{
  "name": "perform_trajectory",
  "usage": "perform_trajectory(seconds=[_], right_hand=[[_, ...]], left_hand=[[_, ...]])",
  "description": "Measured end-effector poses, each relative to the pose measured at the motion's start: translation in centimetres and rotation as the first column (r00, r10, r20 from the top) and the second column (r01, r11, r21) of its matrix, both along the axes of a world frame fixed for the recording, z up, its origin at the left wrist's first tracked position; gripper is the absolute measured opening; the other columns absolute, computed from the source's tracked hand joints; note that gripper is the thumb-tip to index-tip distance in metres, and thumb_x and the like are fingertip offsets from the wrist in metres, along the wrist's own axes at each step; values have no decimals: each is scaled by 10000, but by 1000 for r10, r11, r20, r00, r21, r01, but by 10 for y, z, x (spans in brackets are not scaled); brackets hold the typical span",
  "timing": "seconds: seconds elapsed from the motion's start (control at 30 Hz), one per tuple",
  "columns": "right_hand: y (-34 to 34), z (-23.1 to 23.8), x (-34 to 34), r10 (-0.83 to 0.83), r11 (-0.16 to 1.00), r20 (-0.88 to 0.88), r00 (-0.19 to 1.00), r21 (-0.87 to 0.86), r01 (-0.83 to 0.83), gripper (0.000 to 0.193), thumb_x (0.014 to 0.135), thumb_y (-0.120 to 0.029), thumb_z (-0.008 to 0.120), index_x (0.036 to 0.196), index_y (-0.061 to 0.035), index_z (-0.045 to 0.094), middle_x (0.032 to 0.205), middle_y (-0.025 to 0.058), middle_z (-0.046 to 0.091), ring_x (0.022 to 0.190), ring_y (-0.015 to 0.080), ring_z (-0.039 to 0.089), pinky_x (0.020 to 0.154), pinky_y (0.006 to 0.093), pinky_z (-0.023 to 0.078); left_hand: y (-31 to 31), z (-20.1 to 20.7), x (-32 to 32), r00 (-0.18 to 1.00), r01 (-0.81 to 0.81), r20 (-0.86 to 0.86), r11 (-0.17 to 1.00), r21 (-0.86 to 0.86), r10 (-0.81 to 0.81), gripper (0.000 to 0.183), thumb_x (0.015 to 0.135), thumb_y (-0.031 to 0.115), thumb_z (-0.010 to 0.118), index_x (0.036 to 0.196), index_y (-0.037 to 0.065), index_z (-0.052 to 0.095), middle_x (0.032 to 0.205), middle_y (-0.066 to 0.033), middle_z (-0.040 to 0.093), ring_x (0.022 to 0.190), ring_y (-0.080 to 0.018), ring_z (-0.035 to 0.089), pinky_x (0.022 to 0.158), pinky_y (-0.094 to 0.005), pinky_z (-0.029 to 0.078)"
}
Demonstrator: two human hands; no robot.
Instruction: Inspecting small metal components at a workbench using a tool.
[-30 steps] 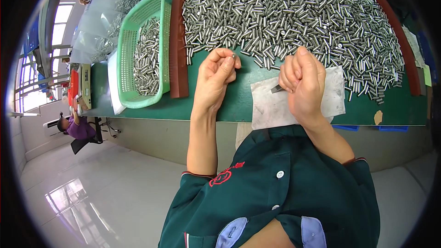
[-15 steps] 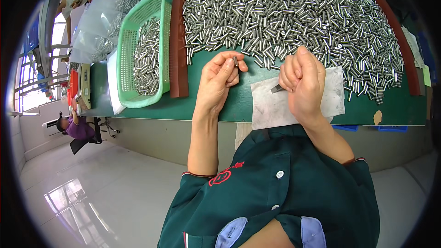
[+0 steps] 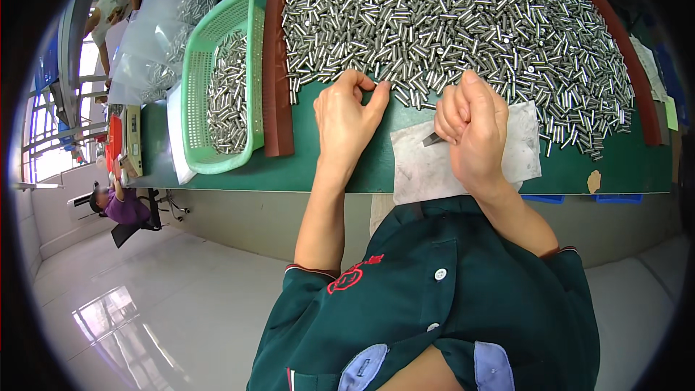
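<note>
A broad pile of short, shiny metal pins (image 3: 449,22) covers the far part of the green table (image 3: 308,123). At its near edge is my left hand (image 3: 344,119), back upward, thumb apart from the bent fingers. I see no pin in it, though its palm side is hidden. My right hand (image 3: 478,127) is closed in a fist above a smudged white cloth (image 3: 416,170). From the little-finger side of that fist sticks the flat grey end of a metal tool (image 3: 432,139); the rest of the tool is covered by the fingers.
Left of the pile runs a red-brown rail (image 3: 279,101), with another rail (image 3: 641,94) at the right. A green plastic basket (image 3: 190,101) holding pins stands left, beside clear bags (image 3: 148,51) of pins. Further left sits a person in purple (image 3: 127,206); another person (image 3: 112,11) is behind.
My left hand has turned over and opened its pinch; the pin seen between thumb and finger is no longer visible. The right hand has hardly moved.
</note>
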State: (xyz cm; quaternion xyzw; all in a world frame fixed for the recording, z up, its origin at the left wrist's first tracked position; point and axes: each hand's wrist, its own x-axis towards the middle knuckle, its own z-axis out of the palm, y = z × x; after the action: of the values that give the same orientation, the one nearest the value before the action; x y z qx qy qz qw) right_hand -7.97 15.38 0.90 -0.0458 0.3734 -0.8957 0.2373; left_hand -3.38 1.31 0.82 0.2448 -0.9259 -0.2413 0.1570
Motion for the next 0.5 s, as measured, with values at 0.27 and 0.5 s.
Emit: perform_trajectory(seconds=[0.27, 0.5], right_hand=[[1, -1, 0, 20, 1000, 13, 1000, -1, -20, 343, 879, -177, 379, 556, -86, 306, 469, -28, 293, 410, 42, 231, 380, 210, 198], [1, -1, 0, 14, 1000, 10, 1000, -6, -14, 335, 879, -168, 375, 562, -81, 309, 472, -27, 299, 412, 42, 235, 382, 206, 202]], left_hand=[[-4, 0, 4, 998, 45, 38, 998, -35, -44, 133, 662, 108, 619, 694, 0, 549, 452, -69, 419, 400, -211, 427, 433, -333, 342], [-13, -6, 10, 987, 150, -75, 979, 141, -141, 47, 715, 20, 577, 722, -13, 544, 491, -56, 425, 434, -149, 391, 434, -281, 325]])
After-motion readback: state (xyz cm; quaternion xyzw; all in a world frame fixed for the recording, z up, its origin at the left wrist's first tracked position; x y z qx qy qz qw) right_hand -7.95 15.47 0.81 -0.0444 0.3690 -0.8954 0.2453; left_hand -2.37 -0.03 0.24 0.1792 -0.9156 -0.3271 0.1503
